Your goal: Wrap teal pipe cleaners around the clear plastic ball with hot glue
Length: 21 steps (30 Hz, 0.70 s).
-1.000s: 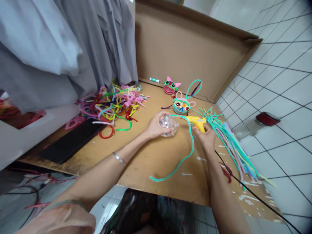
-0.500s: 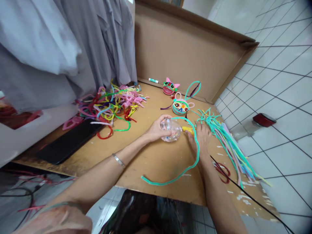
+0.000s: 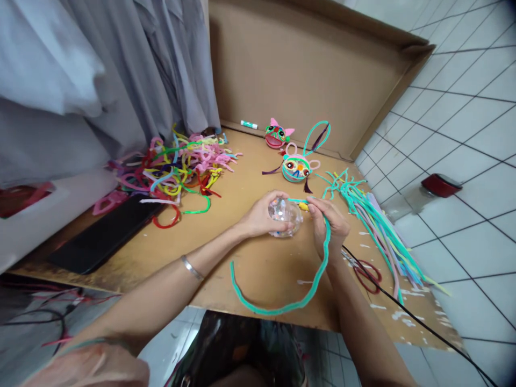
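Note:
My left hand [image 3: 262, 216] is closed round a clear plastic ball [image 3: 285, 217] with small coloured specks on it. A turquoise pipe cleaner [image 3: 321, 269] runs from the top of the ball. My right hand [image 3: 330, 226] pinches it just to the right of the ball, and its long free end curves down and left over the table. Behind my right fingers shows a bit of a yellow object [image 3: 303, 206]; the rest is hidden, so its kind is unclear.
Two decorated animal-head balls [image 3: 296, 167] stand near the cardboard panel [image 3: 290, 75]. Tangled pipe cleaners [image 3: 189, 166] and a black flat object [image 3: 100, 236] lie left. At right are straight pipe cleaners [image 3: 374, 226], red-handled scissors [image 3: 367, 277], a black cord [image 3: 407, 316] and a red-lidded jar [image 3: 439, 185].
My right hand has risen from the yellow object on the table and now pinches the turquoise pipe cleaner near the ball. The free end has swung with it. My left hand still holds the ball.

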{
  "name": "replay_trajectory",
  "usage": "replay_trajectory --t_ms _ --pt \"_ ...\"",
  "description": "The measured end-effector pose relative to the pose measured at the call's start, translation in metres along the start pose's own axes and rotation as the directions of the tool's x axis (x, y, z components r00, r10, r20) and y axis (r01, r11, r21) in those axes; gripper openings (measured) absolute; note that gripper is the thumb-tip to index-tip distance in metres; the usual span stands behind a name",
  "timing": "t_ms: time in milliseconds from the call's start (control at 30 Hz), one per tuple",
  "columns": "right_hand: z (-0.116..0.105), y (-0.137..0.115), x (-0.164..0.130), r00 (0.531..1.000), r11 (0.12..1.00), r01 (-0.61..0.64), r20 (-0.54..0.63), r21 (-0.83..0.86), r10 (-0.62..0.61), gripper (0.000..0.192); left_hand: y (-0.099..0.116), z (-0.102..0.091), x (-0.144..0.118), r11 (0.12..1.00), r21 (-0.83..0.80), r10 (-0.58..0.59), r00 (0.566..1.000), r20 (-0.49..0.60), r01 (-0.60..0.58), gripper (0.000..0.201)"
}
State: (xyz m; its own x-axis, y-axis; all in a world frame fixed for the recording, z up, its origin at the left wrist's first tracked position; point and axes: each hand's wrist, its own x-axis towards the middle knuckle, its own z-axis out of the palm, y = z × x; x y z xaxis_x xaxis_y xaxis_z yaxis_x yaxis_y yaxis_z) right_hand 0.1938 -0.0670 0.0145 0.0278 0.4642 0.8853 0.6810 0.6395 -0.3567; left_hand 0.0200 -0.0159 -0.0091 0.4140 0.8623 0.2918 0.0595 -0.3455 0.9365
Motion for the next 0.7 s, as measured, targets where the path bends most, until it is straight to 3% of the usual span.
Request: replay_trajectory --t_ms 333,533,700 --pt "0.0020 -0.0097 -0.0041 0.994 0.979 -0.104 0.061 0.176 0.095 0.012 0.0021 0.0001 0.0003 0.998 -0.058 -0.021 1.000 0.011 0.022 0.066" --pt "0.0018 -0.0099 -0.0029 0.998 0.990 -0.034 0.054 0.134 0.026 0.012 0.0045 -0.0002 0.0005 0.991 -0.121 -0.059 0.997 0.044 0.064 0.066" --pt "0.0009 -0.0102 -0.0013 0.993 0.996 -0.021 0.114 0.090 0.011 0.010 0.0079 -0.0023 0.0004 0.990 -0.114 -0.073 0.996 0.049 0.079 0.064"
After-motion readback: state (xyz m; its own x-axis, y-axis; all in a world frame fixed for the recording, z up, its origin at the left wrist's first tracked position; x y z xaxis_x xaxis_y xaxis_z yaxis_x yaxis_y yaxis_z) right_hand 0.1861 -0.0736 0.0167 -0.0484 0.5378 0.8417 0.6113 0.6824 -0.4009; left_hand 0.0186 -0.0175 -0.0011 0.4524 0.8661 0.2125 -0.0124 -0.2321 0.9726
